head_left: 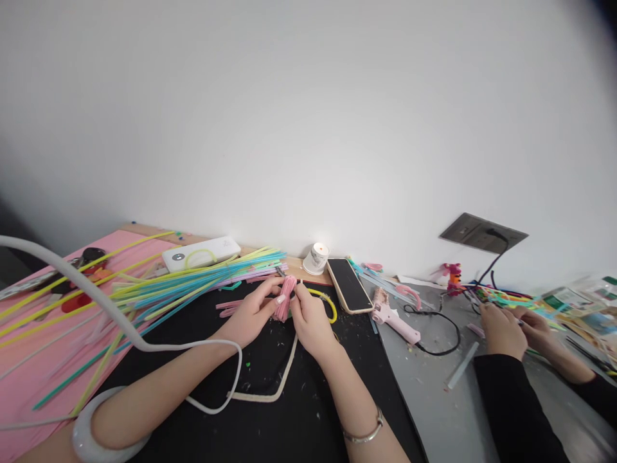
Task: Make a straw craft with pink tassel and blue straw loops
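A short bundle of pink pipe cleaners (285,299) stands between my hands over the black mat. My left hand (253,315) grips it from the left, thumb and fingers closed around its side. On the other side, my right hand (312,321) is closed in a pinch against the bundle, on a cream pipe cleaner (284,379). That strip runs down from the fingers and bends sharply left on the mat. More pink pipe cleaners (228,307) lie beside my left hand. A yellow pipe cleaner loop (330,303) curves behind my right hand.
Colored pipe cleaners (193,283) spread across the left. A white power bank (201,252), paper cup (317,258) and phone (350,285) line the back. A pink glue gun (395,321) lies right. A white cable (144,341) crosses my left forearm. A co-worker's hands (504,328) work far right.
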`<state>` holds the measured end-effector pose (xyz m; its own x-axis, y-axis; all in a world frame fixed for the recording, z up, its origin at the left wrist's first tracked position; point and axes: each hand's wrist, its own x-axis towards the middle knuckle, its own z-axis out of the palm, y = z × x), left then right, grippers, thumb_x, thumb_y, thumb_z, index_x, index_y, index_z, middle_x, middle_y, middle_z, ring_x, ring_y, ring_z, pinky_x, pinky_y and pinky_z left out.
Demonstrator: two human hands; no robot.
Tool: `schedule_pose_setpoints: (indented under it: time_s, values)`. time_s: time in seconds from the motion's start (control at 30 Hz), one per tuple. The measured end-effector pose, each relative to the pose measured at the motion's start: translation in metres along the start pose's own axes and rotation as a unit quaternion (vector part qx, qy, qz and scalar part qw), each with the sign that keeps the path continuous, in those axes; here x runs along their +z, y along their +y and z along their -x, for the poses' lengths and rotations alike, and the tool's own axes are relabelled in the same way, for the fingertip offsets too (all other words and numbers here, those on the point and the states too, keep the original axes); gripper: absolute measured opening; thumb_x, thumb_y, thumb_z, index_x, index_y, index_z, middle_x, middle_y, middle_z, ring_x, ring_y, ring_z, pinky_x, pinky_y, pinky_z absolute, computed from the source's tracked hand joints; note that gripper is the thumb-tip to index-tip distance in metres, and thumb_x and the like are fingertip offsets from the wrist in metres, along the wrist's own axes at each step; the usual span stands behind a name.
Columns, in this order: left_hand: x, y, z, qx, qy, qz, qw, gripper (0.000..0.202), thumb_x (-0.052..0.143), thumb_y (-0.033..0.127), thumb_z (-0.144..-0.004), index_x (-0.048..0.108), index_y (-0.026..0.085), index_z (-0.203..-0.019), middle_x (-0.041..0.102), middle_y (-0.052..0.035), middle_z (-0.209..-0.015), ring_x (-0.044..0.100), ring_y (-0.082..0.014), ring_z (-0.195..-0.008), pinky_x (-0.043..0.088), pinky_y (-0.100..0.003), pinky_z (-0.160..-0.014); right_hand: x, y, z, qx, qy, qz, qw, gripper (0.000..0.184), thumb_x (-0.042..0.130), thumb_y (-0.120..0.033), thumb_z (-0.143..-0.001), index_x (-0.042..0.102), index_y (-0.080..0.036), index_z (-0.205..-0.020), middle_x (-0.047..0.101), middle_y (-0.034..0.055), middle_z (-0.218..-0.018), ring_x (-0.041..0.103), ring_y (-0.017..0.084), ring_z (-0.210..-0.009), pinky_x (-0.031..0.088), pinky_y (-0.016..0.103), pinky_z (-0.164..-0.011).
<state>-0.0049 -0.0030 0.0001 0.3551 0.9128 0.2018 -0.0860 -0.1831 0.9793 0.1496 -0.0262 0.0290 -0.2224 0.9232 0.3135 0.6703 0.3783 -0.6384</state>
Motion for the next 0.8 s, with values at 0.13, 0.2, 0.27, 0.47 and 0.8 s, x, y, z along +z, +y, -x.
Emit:
schedule_pose_setpoints:
  time_s: [0.13,0.2,0.27,0.47,0.8]
  values:
    - [0.0003,0.0017,0.0001,-0.003,-0.004,0.001,1.0,0.036,0.054,0.038,-0.088,0.055,0.027,-0.123,0.064,-0.005,-0.106,0.064,-0.021,-0.085,0.052,-0.035,-0.076,-0.0014,-0.0008,-0.0002,0.0,-0.002,0.002,1.0,0.019,0.033,-0.02,-0.094,0.052,-0.019,-0.092,0.052,-0.0017,-0.063,0.048,0.015,-0.054,0.034,0.023,-0.055]
    - [0.0006,0.0028,0.0006,-0.007,-0.007,0.004,1.0,0.036,0.054,0.038,-0.088,0.054,0.027,-0.123,0.063,-0.0047,-0.107,0.063,-0.0185,-0.077,0.052,-0.033,-0.072,-0.002,-0.0012,-0.0001,0.003,-0.005,0.001,1.0,0.019,0.033,-0.02,-0.094,0.052,-0.019,-0.092,0.053,-0.0016,-0.063,0.049,0.015,-0.054,0.035,0.023,-0.055]
    - [0.0009,0.0038,0.0011,-0.01,-0.009,0.006,1.0,0.038,0.054,0.038,-0.088,0.052,0.027,-0.124,0.063,-0.004,-0.104,0.061,-0.0154,-0.066,0.051,-0.031,-0.064,-0.0025,-0.001,-0.0001,0.002,-0.006,0.001,1.0,0.019,0.033,-0.02,-0.095,0.053,-0.019,-0.093,0.054,-0.0012,-0.064,0.051,0.015,-0.055,0.035,0.023,-0.055]
    - [0.0012,0.0057,0.0005,0.01,0.007,0.002,1.0,0.039,0.058,0.04,-0.086,0.054,0.024,-0.122,0.063,-0.0012,-0.081,0.056,-0.0144,-0.06,0.045,-0.026,-0.055,-0.0029,0.0015,0.0,-0.002,0.004,0.019,1.0,0.018,0.038,-0.023,-0.094,0.052,-0.021,-0.082,0.054,-0.0012,-0.064,0.05,0.015,-0.056,0.034,0.022,-0.057]
    - [0.0014,0.0071,0.0007,-0.032,0.024,0.019,0.999,0.041,0.063,0.04,-0.083,0.047,0.022,-0.116,0.068,-0.0037,-0.093,0.06,-0.0122,-0.052,0.045,-0.025,-0.049,-0.0067,0.0026,-0.0004,-0.008,0.027,-0.03,0.999,0.019,0.039,-0.022,-0.093,0.053,-0.021,-0.081,0.054,-0.0019,-0.064,0.05,0.014,-0.058,0.035,0.023,-0.058]
